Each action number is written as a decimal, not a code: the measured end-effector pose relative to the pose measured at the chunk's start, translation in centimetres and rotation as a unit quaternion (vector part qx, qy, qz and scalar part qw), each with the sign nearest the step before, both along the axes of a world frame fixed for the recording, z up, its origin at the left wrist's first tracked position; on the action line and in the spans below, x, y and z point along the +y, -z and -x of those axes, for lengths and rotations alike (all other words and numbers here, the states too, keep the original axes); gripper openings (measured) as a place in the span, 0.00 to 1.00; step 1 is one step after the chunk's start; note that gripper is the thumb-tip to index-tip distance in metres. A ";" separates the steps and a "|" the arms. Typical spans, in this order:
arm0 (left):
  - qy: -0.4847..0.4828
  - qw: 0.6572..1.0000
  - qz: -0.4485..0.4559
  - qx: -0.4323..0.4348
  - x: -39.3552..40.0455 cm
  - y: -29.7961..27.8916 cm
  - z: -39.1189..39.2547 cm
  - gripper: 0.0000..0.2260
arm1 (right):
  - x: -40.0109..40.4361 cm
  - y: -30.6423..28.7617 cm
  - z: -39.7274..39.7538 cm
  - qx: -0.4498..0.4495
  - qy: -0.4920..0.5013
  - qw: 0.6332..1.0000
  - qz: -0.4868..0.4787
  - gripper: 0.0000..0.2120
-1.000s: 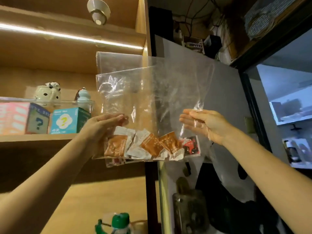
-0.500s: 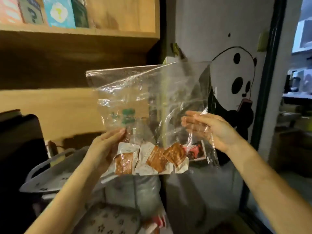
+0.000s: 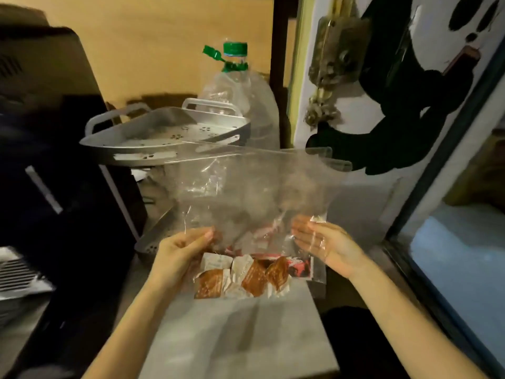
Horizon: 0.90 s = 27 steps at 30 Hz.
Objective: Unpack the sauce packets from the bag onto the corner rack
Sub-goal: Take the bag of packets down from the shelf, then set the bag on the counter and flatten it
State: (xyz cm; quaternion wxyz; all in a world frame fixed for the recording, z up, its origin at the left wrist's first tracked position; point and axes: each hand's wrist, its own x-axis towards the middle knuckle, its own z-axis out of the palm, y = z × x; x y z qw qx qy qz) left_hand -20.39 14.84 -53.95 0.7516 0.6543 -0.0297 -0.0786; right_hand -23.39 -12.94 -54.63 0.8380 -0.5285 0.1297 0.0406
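One clear plastic bag (image 3: 254, 198), held upright in mid-air by both hands, mouth uppermost, above a grey tabletop (image 3: 240, 337). Contents: sauce packets (image 3: 246, 274), several, gathered at the bottom of the bag; brown-and-white ones at left and centre, one red-and-black at right, more reddish ones blurred behind. Left hand (image 3: 177, 255): fingers closed in a pinch on the bag's lower left side, just above the packets. Right hand (image 3: 328, 247): at the bag's lower right edge, palm turned inward, fingers nearly straight with the plastic film lying over them; whether they actually clamp the film cannot be told. Corner rack (image 3: 164, 138): metal, perforated upper tray with two loop handles at its back rim, standing behind and to the left of the bag; a lower perforated tier (image 3: 153, 239) shows just beside the left hand. Behind the rack: one crumpled clear plastic bottle (image 3: 240, 86) with a green cap. Left of the rack: a dark appliance (image 3: 54, 160). Right: a white panel bearing a panda picture (image 3: 410, 77).
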 end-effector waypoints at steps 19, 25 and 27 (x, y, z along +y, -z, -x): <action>-0.016 0.997 -0.003 0.077 4.8 7.7 -0.5 0.08 | 3.6 7.7 -1.9 0.085 -0.086 0.988 0.091 0.12; -0.043 0.997 -0.057 0.034 5.2 7.5 -3.8 0.19 | 2.4 6.6 -4.0 0.059 -0.131 0.977 0.160 0.10; -0.058 0.996 -0.052 0.038 4.8 7.1 -4.3 0.21 | 1.8 6.1 -4.7 0.071 -0.158 0.969 0.175 0.11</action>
